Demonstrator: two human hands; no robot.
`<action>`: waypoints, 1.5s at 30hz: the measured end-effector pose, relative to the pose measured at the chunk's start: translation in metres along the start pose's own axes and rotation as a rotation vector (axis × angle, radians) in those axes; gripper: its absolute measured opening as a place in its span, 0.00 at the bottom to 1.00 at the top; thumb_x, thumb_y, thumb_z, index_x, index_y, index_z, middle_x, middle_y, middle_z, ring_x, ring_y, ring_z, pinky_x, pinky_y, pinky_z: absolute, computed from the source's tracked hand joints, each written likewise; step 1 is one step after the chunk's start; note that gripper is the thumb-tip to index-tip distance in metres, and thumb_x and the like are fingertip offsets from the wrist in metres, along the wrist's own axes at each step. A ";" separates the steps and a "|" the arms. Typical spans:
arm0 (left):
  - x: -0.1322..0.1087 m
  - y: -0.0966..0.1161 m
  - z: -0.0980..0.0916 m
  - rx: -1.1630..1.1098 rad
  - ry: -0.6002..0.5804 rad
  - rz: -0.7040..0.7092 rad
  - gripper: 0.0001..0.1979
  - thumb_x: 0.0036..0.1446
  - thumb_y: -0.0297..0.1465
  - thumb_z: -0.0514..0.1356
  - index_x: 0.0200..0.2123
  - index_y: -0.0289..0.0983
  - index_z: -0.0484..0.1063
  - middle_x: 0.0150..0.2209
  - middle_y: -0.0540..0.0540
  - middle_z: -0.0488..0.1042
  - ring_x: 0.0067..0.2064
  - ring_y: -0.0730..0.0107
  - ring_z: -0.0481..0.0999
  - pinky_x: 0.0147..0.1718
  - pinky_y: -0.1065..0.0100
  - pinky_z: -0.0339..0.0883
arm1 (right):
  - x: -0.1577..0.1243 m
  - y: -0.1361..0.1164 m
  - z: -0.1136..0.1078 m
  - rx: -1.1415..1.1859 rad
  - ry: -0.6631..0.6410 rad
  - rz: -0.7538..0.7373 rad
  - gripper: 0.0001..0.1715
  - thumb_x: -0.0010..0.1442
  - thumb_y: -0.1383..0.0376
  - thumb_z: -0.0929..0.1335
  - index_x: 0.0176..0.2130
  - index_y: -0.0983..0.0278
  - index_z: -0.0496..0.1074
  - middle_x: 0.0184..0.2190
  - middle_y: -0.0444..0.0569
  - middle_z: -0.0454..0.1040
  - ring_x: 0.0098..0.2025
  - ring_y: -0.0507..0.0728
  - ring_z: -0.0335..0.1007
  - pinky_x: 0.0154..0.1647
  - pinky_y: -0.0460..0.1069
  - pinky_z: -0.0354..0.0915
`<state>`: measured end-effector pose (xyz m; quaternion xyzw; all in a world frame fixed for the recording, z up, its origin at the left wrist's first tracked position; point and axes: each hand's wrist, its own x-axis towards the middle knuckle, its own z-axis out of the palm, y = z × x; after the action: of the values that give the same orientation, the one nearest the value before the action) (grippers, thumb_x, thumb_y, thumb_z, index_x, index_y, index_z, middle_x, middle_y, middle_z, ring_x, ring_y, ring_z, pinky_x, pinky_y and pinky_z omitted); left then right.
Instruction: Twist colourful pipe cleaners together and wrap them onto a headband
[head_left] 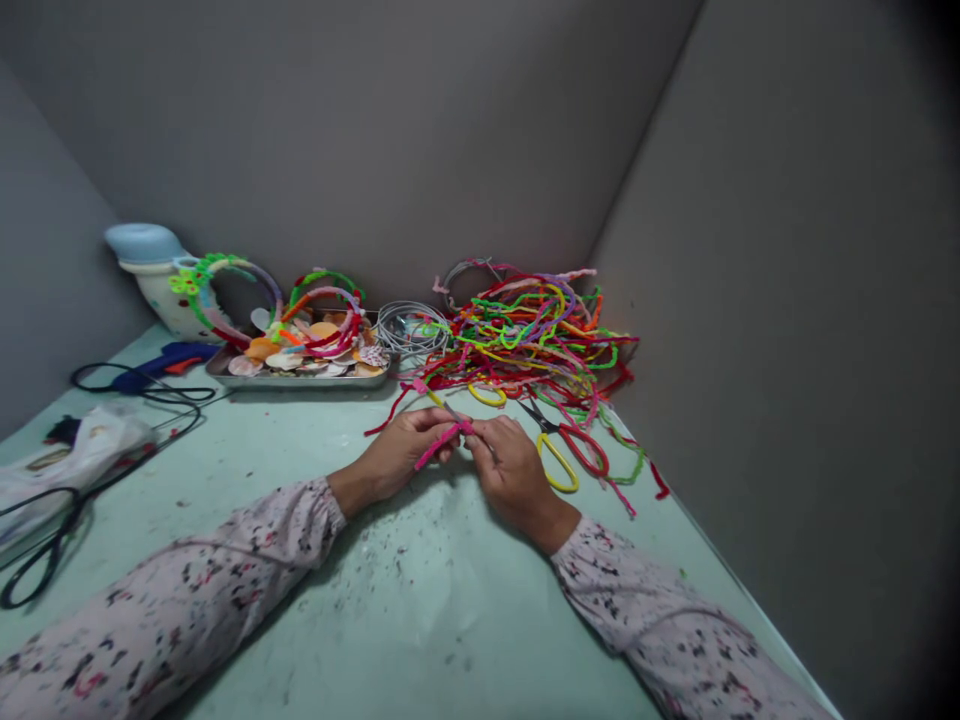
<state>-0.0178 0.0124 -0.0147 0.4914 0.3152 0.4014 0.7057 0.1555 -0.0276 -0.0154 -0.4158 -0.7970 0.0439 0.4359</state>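
Note:
Over the middle of the table, my left hand and my right hand meet fingertip to fingertip. Both pinch a pink pipe cleaner, whose free end points down to the left below my left fingers. A thin grey piece, perhaps wire, shows just above the fingertips; how it joins the pink one is hidden. Close beyond my right hand lie scissors with a red and a yellow handle, blades apart. Another yellow loop lies behind my fingers.
A heap of coloured pipe cleaners fills the back right, beside coiled grey wire. A metal tray of shells carries wrapped hoops. To the left are a bottle, a blue tool, black cable and a plastic bag.

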 end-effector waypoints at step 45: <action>-0.006 0.005 0.007 0.003 0.038 0.034 0.13 0.45 0.37 0.69 0.31 0.34 0.76 0.25 0.52 0.71 0.26 0.79 0.66 0.26 0.75 0.60 | 0.001 -0.003 -0.002 0.020 0.006 -0.012 0.10 0.65 0.67 0.60 0.41 0.62 0.70 0.34 0.49 0.74 0.38 0.57 0.65 0.41 0.52 0.62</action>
<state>-0.0160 0.0051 -0.0077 0.4900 0.3209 0.4222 0.6919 0.1554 -0.0296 -0.0123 -0.4069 -0.7977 0.0481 0.4425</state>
